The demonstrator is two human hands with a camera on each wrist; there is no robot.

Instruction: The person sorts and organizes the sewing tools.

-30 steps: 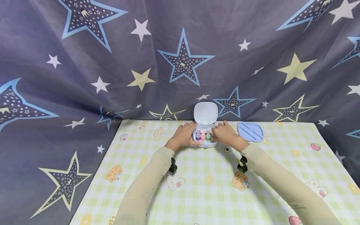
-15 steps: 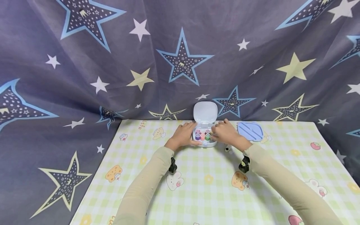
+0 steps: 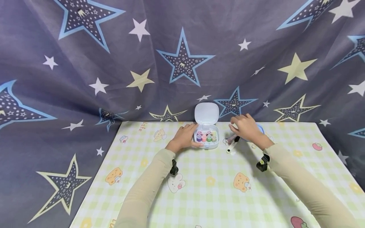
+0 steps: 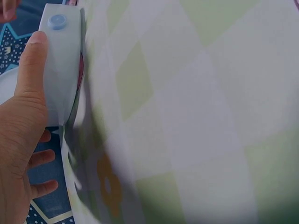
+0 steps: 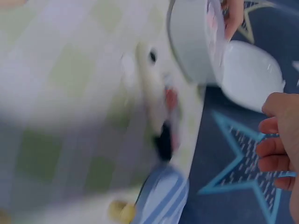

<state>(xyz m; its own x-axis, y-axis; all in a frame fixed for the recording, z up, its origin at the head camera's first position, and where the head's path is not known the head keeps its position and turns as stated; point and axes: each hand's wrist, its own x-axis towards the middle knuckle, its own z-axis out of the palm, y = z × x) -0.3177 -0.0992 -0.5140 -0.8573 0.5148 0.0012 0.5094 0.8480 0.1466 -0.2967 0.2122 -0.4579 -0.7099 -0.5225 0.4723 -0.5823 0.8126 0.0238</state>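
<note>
At the back of the table stands a small white box (image 3: 211, 146) with its lid (image 3: 206, 113) raised. Several small colored pots (image 3: 204, 138), purple, pink and green among them, sit inside. My left hand (image 3: 184, 136) holds the box's left end, and in the left wrist view the thumb (image 4: 33, 65) lies along the front wall. To the right of the box, my right hand (image 3: 246, 127) hovers with loosely bent fingers and nothing visible in it. Below it lies a slim whitish stick (image 3: 232, 146) with a black end, beside a clear item with red marks (image 5: 172, 100).
A blue flat tray-like piece (image 5: 163, 198) with raised bars lies on the right, mostly behind my right hand in the head view. A checked cloth (image 3: 205, 202) covers the table. A dark star-print curtain (image 3: 182, 95) hangs behind its back edge.
My right hand has left the box and moved right, over the blue piece. More pots and the slim stick now show. The left hand has stayed on the box.
</note>
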